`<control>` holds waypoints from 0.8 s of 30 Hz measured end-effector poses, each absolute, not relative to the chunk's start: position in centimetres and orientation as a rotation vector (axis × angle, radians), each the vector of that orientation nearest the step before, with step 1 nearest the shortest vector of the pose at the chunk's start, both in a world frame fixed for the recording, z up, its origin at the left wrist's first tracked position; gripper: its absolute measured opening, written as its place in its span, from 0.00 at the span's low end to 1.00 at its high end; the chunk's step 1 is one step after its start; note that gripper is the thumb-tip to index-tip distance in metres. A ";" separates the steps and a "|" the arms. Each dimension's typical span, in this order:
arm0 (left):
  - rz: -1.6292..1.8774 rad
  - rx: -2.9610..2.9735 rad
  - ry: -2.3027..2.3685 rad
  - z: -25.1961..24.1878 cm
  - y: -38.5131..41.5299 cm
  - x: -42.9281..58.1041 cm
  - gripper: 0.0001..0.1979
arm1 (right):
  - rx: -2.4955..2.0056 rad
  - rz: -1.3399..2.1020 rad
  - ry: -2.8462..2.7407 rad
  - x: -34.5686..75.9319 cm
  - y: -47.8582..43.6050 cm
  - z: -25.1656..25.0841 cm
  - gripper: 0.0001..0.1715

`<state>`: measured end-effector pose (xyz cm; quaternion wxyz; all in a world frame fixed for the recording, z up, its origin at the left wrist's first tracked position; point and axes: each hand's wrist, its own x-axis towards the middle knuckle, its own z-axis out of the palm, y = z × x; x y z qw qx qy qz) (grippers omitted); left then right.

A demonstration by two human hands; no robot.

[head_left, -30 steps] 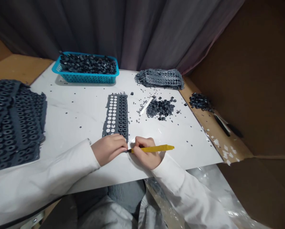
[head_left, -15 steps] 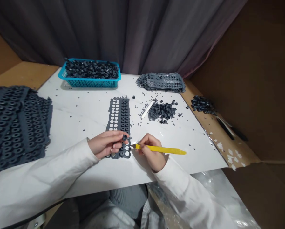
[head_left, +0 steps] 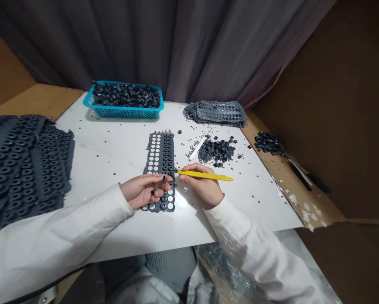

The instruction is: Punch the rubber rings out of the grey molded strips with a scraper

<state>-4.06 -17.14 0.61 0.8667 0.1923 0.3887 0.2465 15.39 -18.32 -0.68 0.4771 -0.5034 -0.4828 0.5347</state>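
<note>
My left hand (head_left: pixel 140 190) pinches a small black rubber piece (head_left: pixel 164 179) between thumb and forefinger. A second dark piece (head_left: pixel 153 191) sits at its curled fingers. Below lies a grey rubber sheet (head_left: pixel 160 158) with rows of moulded rings on its right and round holes showing white on its left; a few holes also show at its near right corner. My right hand (head_left: pixel 205 190) is closed round a slim yellow tool (head_left: pixel 205 175), pen-shaped, whose dark narrow tip points left at the sheet's right edge. Whether tip and sheet touch, I cannot tell.
A blue basket (head_left: pixel 129 113) full of black pieces stands at the back. Stacked ringed sheets (head_left: pixel 24 169) lie left, more sheets (head_left: pixel 221 113) back right. Right of the middle are a pile of black pieces (head_left: pixel 219 150) and a white stick (head_left: pixel 197 147). Dark-handled tools (head_left: pixel 299 174) rest far right.
My right hand has moved up and slightly left with the yellow tool. My left fingers have loosened a little, showing the second dark piece. The view has shifted slightly.
</note>
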 end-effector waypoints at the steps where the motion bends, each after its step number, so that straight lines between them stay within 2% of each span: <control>1: 0.521 0.409 0.826 0.6 -17.1 -4.1 0.08 | -1.236 1.300 -1.158 15.3 -18.2 -0.8 0.14; 4: 0.553 0.467 0.829 0.7 -16.8 -4.4 0.12 | -1.287 1.253 -1.165 15.1 -18.4 -1.5 0.13; 7: 0.595 0.654 0.854 0.7 -16.3 -4.5 0.10 | -1.335 1.147 -1.288 15.0 -18.9 -2.2 0.13; 11: 0.571 1.479 1.038 0.7 -15.6 -4.0 0.06 | -1.333 1.085 -1.454 15.1 -19.3 -2.5 0.11; 15: 0.468 2.215 0.932 1.0 -15.1 -3.1 0.05 | -1.345 1.058 -1.530 15.1 -19.3 -2.5 0.12; 24: 0.222 2.493 0.924 1.2 -15.0 -2.4 0.07 | -1.330 1.057 -1.566 14.9 -19.3 -2.5 0.10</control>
